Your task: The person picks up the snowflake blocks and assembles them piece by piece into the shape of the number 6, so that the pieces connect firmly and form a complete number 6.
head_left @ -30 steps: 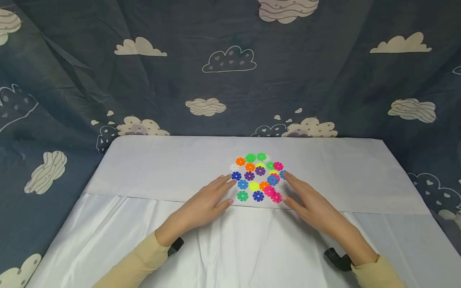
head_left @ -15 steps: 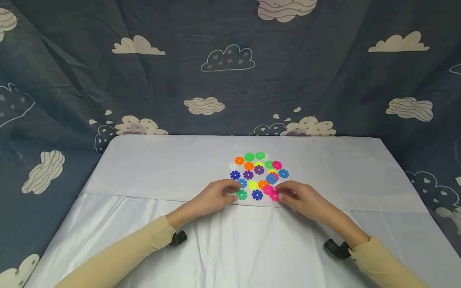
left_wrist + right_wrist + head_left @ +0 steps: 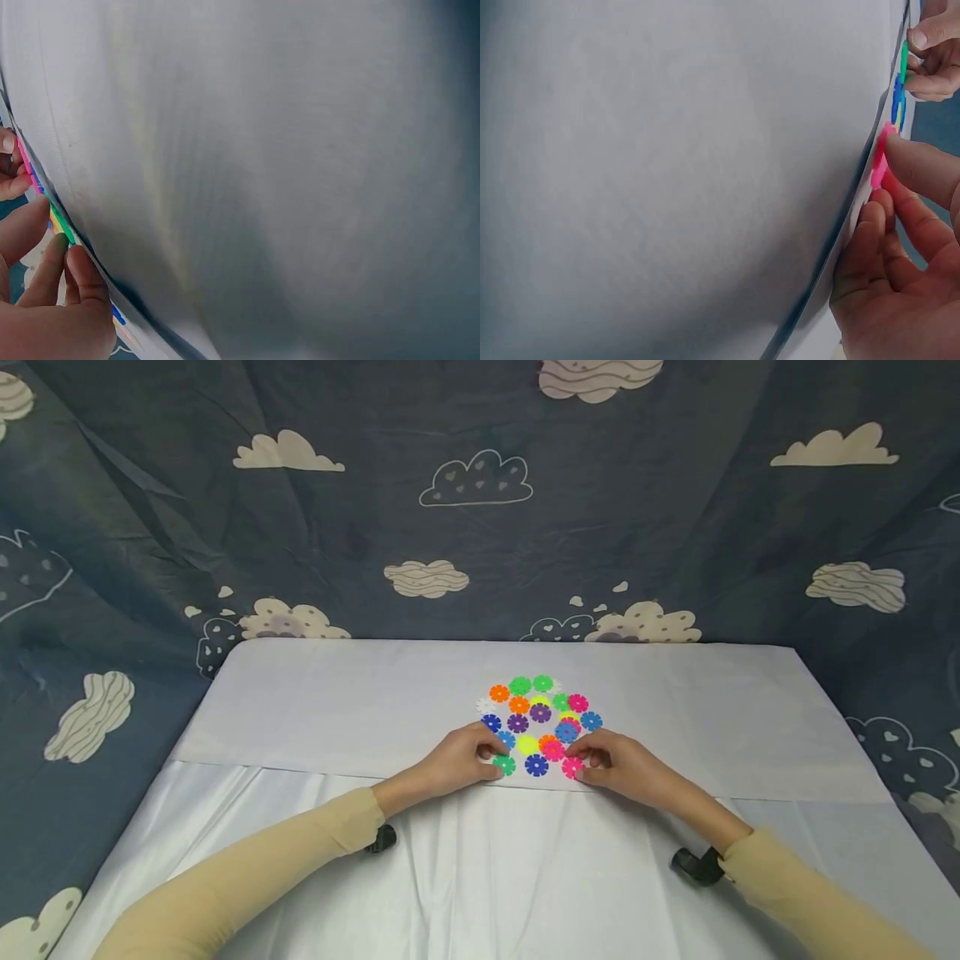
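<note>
Several small notched plastic interlocking discs in bright colours lie in a loose cluster on the white-covered table. At its near left corner, my left hand (image 3: 461, 758) pinches a green interlocking disc (image 3: 506, 766) by its edge between thumb and fingers; the left wrist view shows the fingertips touching the green disc (image 3: 63, 223). My right hand (image 3: 628, 767) pinches a pink interlocking disc (image 3: 572, 767) at the near right corner, its thumb and index finger on the rim, as the right wrist view also shows. Another pink disc (image 3: 552, 750) overlaps an orange one (image 3: 547, 741) beside it.
A dark blue interlocking disc (image 3: 536, 766) lies between the hands. Purple discs (image 3: 540, 713), orange, green, yellow and white ones lie farther back. The white cloth (image 3: 337, 702) covers the table. Behind it hangs a dark cloud-print curtain (image 3: 480, 543). Black wrist cameras (image 3: 697, 866) hang under the sleeves.
Both hands came in from the cluster's sides, and their straight fingers curled onto the green and pink discs. One pink disc slid a little left, away from the pinched pink one.
</note>
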`<action>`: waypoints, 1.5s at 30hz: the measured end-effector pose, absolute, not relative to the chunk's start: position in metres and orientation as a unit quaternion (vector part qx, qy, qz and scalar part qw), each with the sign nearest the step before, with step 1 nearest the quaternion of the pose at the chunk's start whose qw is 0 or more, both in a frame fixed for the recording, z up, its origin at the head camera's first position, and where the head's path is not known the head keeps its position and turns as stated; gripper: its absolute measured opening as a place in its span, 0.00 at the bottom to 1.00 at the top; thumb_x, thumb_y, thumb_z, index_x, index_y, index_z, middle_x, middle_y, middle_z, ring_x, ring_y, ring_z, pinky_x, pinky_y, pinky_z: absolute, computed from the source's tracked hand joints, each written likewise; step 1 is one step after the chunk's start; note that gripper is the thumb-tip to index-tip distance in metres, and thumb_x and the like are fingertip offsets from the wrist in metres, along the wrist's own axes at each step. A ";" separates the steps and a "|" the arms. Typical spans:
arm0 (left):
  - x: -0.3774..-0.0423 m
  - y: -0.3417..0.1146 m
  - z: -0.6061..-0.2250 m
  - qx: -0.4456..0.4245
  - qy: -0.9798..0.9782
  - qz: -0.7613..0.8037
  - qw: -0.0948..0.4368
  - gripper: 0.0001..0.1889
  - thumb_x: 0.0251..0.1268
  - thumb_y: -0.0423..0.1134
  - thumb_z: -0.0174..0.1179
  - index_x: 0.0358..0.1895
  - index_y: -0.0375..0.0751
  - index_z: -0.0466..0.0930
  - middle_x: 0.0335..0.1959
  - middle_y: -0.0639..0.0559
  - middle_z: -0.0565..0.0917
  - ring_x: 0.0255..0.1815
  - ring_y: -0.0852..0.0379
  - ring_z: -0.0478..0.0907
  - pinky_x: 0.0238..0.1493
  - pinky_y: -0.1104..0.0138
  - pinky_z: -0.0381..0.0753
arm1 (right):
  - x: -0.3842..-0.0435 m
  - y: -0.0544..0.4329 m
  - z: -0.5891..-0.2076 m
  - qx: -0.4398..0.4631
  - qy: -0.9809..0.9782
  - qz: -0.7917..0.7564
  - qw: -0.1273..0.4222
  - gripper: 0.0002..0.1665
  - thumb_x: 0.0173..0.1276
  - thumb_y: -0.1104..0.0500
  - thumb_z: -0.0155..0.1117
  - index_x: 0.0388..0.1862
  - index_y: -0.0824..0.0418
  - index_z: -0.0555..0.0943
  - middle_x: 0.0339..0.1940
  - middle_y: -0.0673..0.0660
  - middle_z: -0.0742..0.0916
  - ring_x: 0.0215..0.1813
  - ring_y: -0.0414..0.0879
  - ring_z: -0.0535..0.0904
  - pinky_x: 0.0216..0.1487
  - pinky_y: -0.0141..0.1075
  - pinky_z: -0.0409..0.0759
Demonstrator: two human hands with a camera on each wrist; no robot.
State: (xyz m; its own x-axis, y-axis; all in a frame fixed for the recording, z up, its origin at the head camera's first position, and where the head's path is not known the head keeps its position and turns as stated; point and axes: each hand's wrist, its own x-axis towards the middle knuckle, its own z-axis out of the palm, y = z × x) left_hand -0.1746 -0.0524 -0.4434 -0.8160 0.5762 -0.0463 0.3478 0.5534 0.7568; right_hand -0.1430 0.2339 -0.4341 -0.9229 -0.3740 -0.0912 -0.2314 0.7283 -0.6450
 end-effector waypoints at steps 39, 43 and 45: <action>-0.151 -0.073 -0.404 0.130 0.839 0.520 0.091 0.12 0.75 0.39 0.54 0.35 0.38 0.82 0.32 0.40 0.82 0.29 0.53 0.74 0.33 0.62 0.74 | -0.117 0.207 -0.396 -0.091 0.925 -0.368 0.015 0.13 0.62 0.66 0.72 0.46 0.61 0.83 0.34 0.51 0.84 0.36 0.46 0.79 0.36 0.31 0.81; -0.147 -0.078 -0.400 0.122 0.834 0.531 0.084 0.12 0.74 0.40 0.54 0.34 0.37 0.81 0.31 0.38 0.80 0.28 0.53 0.71 0.32 0.62 0.72 | -0.108 0.201 -0.391 -0.093 0.911 -0.401 -0.006 0.12 0.63 0.67 0.70 0.46 0.61 0.83 0.35 0.52 0.84 0.37 0.46 0.79 0.37 0.30 0.81; -0.144 -0.080 -0.399 0.123 0.831 0.536 0.081 0.12 0.74 0.39 0.54 0.34 0.35 0.81 0.30 0.37 0.79 0.27 0.53 0.70 0.31 0.63 0.71 | -0.104 0.199 -0.388 -0.094 0.905 -0.415 -0.017 0.12 0.64 0.67 0.70 0.47 0.62 0.83 0.36 0.52 0.84 0.39 0.46 0.79 0.39 0.30 0.80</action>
